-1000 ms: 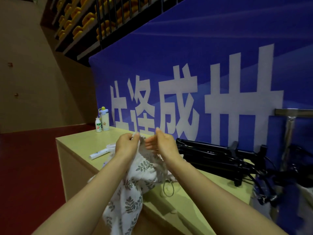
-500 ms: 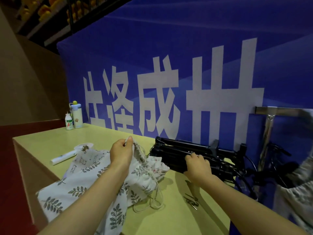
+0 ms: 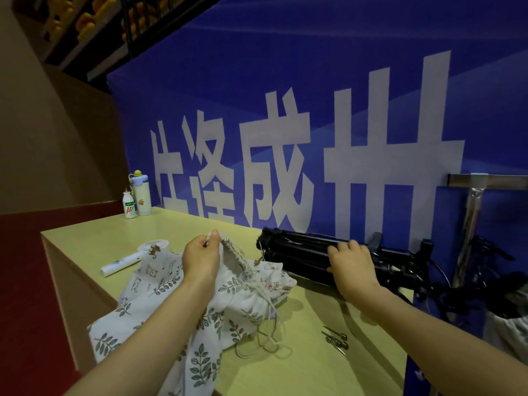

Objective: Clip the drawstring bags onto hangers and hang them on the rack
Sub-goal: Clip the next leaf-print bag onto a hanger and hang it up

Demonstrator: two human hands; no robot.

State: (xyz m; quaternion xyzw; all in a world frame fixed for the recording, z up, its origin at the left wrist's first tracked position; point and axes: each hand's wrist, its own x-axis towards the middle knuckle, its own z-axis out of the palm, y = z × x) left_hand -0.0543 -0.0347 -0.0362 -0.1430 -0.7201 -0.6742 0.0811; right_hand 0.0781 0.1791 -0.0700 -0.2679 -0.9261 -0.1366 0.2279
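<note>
A white drawstring bag with a leaf print [image 3: 183,344] lies crumpled on the yellow-green table [image 3: 300,375], its cords trailing loose toward the front. My left hand [image 3: 201,260] pinches the gathered top hem of the bag and lifts it a little. A stack of black clip hangers [image 3: 303,254] lies along the back of the table against the blue banner. My right hand [image 3: 353,267] rests on that stack with fingers curled over a hanger's top edge. The metal rack [image 3: 485,181] stands at the right, with a hung bag [image 3: 511,335] partly in view below it.
Two small bottles [image 3: 137,200] stand at the table's far left corner. A white handheld fan [image 3: 125,262] lies behind the bag. Small metal clips [image 3: 337,340] lie near the table's right edge. A blue banner [image 3: 314,115] backs the table; red floor lies to the left.
My right hand has left the bag's top and reached right onto the black hangers. The bag has dropped onto the table, held now by my left hand alone.
</note>
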